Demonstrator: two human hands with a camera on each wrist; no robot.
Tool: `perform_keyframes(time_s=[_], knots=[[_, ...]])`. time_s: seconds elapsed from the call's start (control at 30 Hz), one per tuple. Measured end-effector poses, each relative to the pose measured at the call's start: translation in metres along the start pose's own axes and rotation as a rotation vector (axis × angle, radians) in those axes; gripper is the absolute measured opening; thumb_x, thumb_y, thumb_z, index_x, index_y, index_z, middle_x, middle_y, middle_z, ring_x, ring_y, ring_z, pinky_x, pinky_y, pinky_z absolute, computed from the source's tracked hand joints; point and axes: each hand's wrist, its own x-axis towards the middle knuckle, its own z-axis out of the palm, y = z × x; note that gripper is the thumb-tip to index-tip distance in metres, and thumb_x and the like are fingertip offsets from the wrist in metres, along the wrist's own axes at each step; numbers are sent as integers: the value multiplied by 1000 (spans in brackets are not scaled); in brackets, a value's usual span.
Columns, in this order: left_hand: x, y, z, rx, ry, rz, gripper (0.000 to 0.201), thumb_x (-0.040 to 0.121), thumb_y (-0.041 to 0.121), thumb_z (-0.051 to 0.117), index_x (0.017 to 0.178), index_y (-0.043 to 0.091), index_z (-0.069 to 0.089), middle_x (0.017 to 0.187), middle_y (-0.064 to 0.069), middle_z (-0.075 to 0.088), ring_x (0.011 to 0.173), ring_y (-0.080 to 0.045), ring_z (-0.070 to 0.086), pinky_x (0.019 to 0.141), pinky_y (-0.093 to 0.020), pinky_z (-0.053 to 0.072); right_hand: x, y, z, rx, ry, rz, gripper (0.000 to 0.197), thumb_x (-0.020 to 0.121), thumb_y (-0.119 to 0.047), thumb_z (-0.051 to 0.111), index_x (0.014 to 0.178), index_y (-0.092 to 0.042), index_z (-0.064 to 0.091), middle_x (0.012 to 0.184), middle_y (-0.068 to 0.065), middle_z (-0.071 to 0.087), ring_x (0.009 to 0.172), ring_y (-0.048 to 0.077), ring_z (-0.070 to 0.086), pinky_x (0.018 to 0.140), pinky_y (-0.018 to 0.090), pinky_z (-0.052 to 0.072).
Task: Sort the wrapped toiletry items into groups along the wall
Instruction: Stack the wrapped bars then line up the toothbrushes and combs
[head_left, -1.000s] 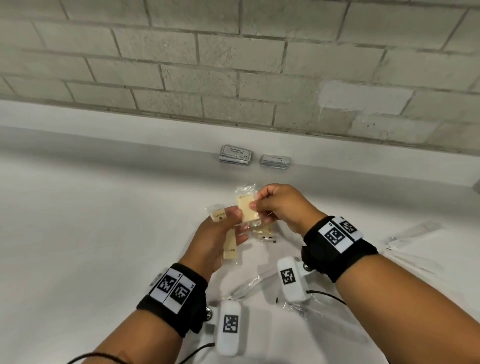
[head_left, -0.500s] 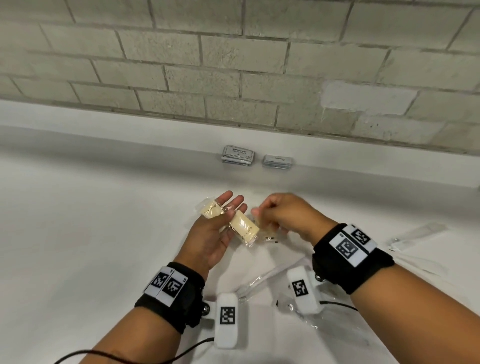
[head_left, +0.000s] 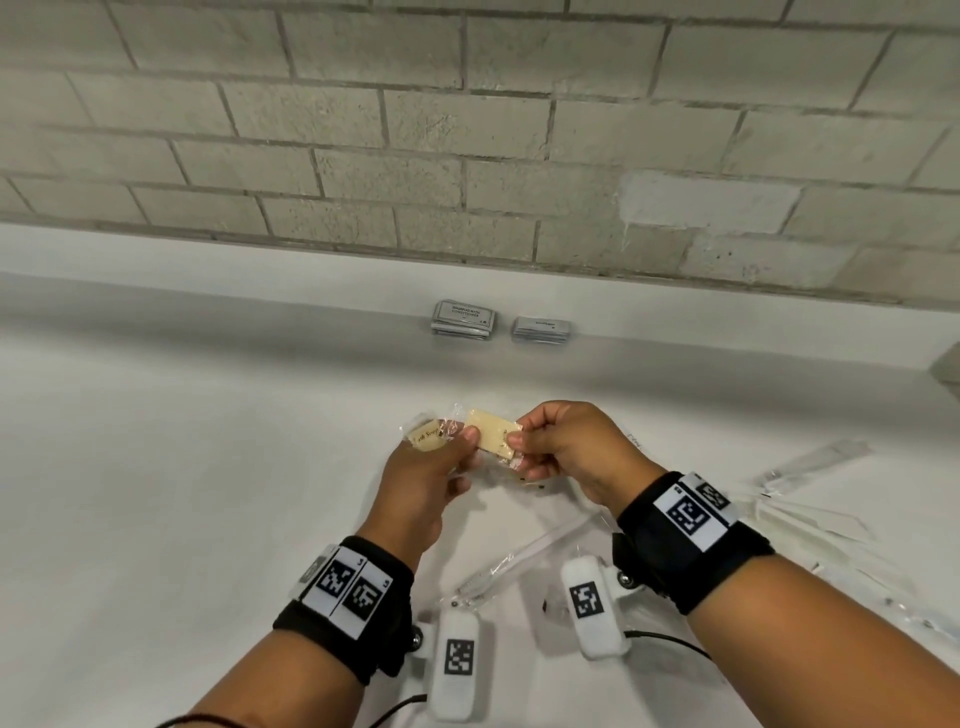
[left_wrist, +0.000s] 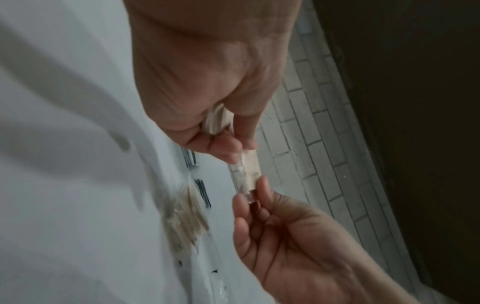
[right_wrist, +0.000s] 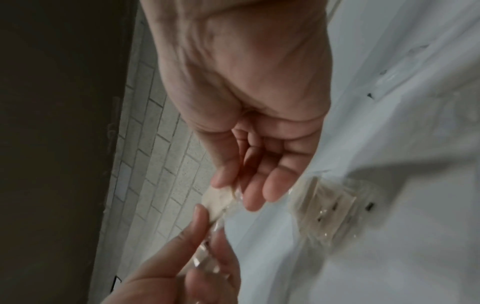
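Both hands meet above the white counter (head_left: 182, 493) and hold wrapped cream soap bars. My left hand (head_left: 441, 457) grips one bar (head_left: 427, 435) with printed text, its end poking out past the fingers. A second bar (head_left: 491, 434) in clear wrap spans between the hands: the left thumb holds its left end and my right hand (head_left: 524, 441) pinches its right end. The same bar (left_wrist: 248, 172) shows edge-on in the left wrist view and the bar (right_wrist: 217, 200) blurs in the right wrist view. More wrapped soaps (right_wrist: 324, 214) lie on the counter under the hands.
Two stacks of grey sachets, one (head_left: 462, 318) and another (head_left: 540, 329), sit against the brick wall's ledge. A wrapped toothbrush (head_left: 524, 556) lies between my wrists. More clear-wrapped long items (head_left: 810, 462) are scattered at the right.
The left hand, open-fingered half a second ago, has curled round its soap. The right hand has brought the second bar up flat between both hands, and both hands now hold it.
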Motion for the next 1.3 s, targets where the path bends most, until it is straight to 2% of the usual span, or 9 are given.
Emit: perform_keyframes(time_s=[0.17,0.27,0.37,0.5,0.7,0.87,1.0,1.13,1.3], knots=[[-5,-1,2,189,-31,-20,10,87,21,68,87,15,60,75,-4,65,55,-10,57,45,-19,37,2,-6,1,-79,122,-143,8,85,-2,69,82,-5,62,66,4,63,46,13,61,43,21,48],[-7,3,-1,305,-21,29,25,81,41,69,93,19,64,76,6,65,63,-8,57,52,-21,38,5,-13,-6,-286,143,-198,12,85,-5,69,74,-10,66,62,1,62,46,9,58,48,19,47],[-6,7,-5,416,-10,124,19,81,33,72,96,22,72,76,12,67,68,-4,60,58,-18,42,5,-22,-14,-358,47,-180,13,85,-6,69,73,-11,67,60,1,62,49,12,57,56,28,50],[-1,12,-6,555,5,199,14,75,36,74,87,27,77,93,8,73,90,-6,66,80,-24,48,5,-34,-15,-462,-82,-184,17,86,-6,68,71,-15,68,63,3,62,55,16,56,61,32,49],[0,25,-1,604,-93,129,10,81,23,73,80,13,74,67,0,67,60,-10,58,57,-21,41,4,-39,-18,-490,-66,-216,5,87,-12,68,83,-14,69,73,-1,65,62,12,59,57,23,48],[8,32,-2,590,1,39,11,81,23,71,80,12,74,63,-4,70,54,-11,59,57,-26,41,5,-29,-28,-301,132,-204,9,93,-17,60,91,-10,65,79,4,65,63,15,61,58,27,49],[7,22,4,471,18,17,8,85,19,69,86,12,73,67,-1,69,56,-7,61,59,-26,42,2,-18,-23,-84,-71,-3,12,92,-11,61,103,-5,64,81,9,69,66,21,64,54,30,53],[5,10,10,384,36,3,7,86,17,68,81,12,70,68,-1,64,61,-12,57,58,-25,44,3,-8,-15,115,-96,122,13,82,0,69,88,-5,59,62,8,67,51,19,63,48,27,56],[8,3,14,445,136,-12,10,86,19,67,80,11,67,62,0,62,42,-2,53,41,-15,40,14,-9,-9,-74,45,68,20,78,0,75,76,-7,56,51,7,62,41,13,58,42,22,49]])
